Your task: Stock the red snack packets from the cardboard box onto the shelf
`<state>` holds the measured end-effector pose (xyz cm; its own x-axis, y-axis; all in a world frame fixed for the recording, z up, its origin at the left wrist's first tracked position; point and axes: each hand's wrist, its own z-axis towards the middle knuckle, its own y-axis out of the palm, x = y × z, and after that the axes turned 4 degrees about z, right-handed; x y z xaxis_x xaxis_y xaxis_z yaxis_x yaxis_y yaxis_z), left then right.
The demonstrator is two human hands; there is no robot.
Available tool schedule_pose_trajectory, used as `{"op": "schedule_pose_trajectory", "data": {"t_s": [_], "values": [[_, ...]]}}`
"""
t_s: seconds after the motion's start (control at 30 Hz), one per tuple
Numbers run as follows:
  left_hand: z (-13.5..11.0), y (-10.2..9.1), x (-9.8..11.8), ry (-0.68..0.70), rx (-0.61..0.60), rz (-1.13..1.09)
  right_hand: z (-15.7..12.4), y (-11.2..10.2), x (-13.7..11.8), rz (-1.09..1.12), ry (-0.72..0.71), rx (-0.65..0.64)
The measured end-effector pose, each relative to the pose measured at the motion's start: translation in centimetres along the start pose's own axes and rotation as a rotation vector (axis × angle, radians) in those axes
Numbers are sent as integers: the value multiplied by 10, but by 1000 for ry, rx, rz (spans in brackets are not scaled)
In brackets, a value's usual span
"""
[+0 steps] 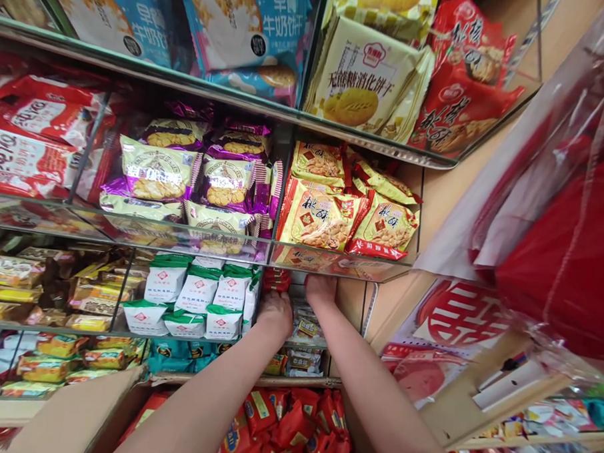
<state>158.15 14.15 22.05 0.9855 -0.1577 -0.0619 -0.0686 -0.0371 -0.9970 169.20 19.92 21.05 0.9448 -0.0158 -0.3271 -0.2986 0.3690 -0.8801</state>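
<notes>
Both my arms reach into a lower shelf compartment. My left hand [277,312] is right up against small red snack packets [277,279], beside white-and-green packets [198,290]; its fingertips do not show clearly. To its right, my right hand [321,290] reaches under the shelf above, its fingers mostly hidden and a bit of red showing at its edge. Between and below the hands lie clear-wrapped snacks [307,328]. Under my forearms stands an open cardboard box [117,405] full of red snack packets [293,423].
Clear dividers separate the compartments. Above my hands, yellow-and-red walnut cookie packets [325,217] sit behind a clear shelf lip [325,259]. Purple-and-cream cookie packs [157,170] are to the left. At right hangs a red item in plastic [565,258], near a wooden shelf side [398,314].
</notes>
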Motion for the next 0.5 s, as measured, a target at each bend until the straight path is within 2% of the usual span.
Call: {"op": "schedule_pose_trajectory", "data": {"t_s": [0.3,0.5], "values": [[-1,-2,1,17,-22,-23,8,-1,7,267,-88,32],[-1,0,1,37,-64,-100,6,4,2,527,-238,-88]]}}
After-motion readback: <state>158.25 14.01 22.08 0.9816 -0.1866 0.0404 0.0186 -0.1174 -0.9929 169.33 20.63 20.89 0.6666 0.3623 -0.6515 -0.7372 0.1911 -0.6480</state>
